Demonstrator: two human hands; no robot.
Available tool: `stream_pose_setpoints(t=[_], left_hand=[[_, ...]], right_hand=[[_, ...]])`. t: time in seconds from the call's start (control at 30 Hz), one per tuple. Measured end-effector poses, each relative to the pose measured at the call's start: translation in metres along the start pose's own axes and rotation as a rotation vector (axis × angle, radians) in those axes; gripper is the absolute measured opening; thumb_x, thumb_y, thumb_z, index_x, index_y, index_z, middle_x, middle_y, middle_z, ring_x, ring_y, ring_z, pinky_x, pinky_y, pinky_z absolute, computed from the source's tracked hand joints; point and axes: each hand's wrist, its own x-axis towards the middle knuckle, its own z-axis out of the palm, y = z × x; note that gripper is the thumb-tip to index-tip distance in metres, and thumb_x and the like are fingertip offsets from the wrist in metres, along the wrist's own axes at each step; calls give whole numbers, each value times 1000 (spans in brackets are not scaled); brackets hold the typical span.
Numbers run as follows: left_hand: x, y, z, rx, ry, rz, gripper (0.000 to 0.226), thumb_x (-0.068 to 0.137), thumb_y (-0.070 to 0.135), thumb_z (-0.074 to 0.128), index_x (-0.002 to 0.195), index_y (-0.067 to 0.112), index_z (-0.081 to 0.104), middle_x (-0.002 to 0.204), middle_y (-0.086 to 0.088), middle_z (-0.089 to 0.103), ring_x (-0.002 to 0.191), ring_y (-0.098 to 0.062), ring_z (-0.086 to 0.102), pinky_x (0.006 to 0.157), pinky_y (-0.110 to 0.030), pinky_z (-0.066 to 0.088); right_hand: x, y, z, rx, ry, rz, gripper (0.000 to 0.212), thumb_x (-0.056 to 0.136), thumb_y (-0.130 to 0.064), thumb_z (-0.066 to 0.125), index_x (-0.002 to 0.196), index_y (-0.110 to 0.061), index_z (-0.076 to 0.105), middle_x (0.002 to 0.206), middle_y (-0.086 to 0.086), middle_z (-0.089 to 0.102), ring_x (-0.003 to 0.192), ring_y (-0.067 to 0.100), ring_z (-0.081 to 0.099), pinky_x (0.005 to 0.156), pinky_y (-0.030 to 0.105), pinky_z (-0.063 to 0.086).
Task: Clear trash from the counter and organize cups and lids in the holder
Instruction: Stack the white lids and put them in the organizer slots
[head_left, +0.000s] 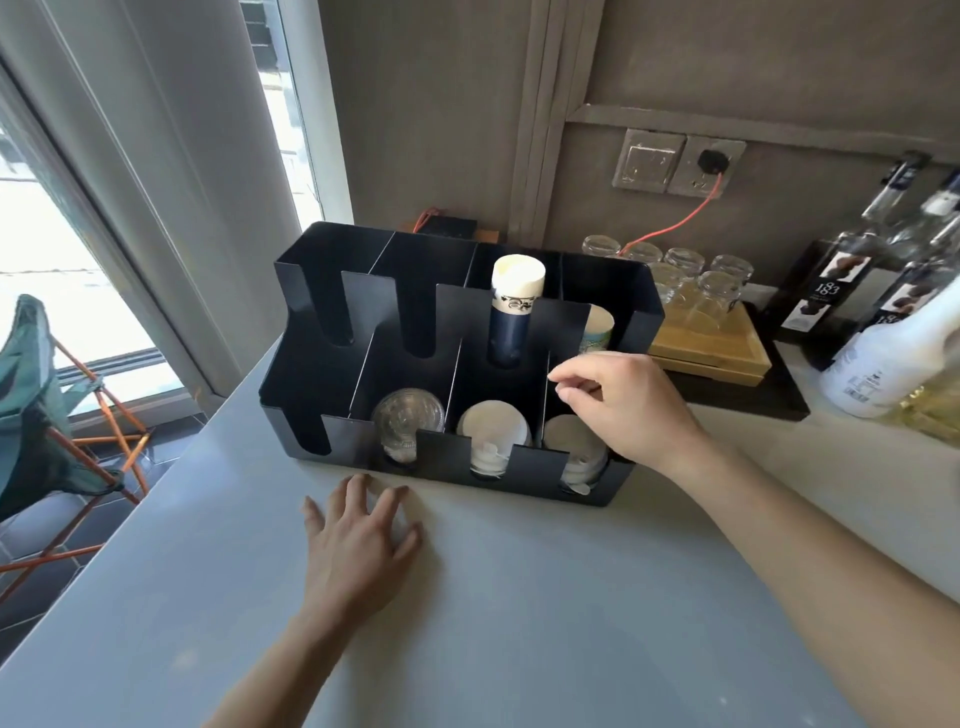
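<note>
Grey desk is carrying the holder mid-frame, lids sitting in its front slots, probably light and flimsy, so I'd be pinching rims. Left hand is lying flat, right hand hovering loosely curled, empty.

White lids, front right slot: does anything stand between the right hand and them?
Nothing visible does. The right hand hangs directly above the white lids, and that slot of the holder is open on top.
</note>
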Motion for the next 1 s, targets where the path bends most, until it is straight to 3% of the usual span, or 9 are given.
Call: stream_pose_setpoints(t=[0.17, 0.33, 0.53, 0.67, 1.0], left_hand=[[0, 21, 3, -25, -45, -82, 48, 88, 55, 47, 123, 23, 55, 138, -13, 44, 136, -33, 35, 114, -63, 18], [-10, 24, 7, -65, 68, 99, 55, 88, 52, 38, 128, 25, 62, 136, -14, 55, 129, -35, 46, 111, -60, 29], [-10, 23, 9, -4, 57, 142, 49, 86, 51, 40, 124, 29, 62, 132, -9, 58, 124, -34, 49, 107, -57, 29], [-10, 22, 8, -4, 55, 137, 48, 86, 52, 42, 124, 31, 61, 133, -7, 57, 125, -32, 48, 109, -56, 28], [-9, 21, 11, -7, 52, 126, 47, 86, 54, 45, 125, 34, 61, 134, -4, 55, 126, -30, 46, 112, -57, 28]], right_hand=[[12, -16, 1, -13, -63, -80, 23, 91, -10, 63, 111, -14, 75, 101, -1, 74, 90, 12, 65, 83, 30, 54], [7, 6, -13, -91, -52, 31, 15, 86, -13, 67, 96, -19, 77, 91, -5, 75, 79, 9, 61, 77, 28, 53], [2, 21, 7, -410, -527, 24, 20, 86, -17, 64, 103, -18, 74, 100, 0, 70, 95, 23, 64, 78, 39, 55], [13, 24, 18, -578, -675, 16, 2, 81, -13, 69, 82, -14, 67, 78, 8, 65, 76, 32, 62, 62, 36, 53], [12, 34, 38, -537, -686, 43, 14, 78, -5, 67, 89, -9, 75, 83, 11, 70, 76, 35, 64, 69, 40, 58]])
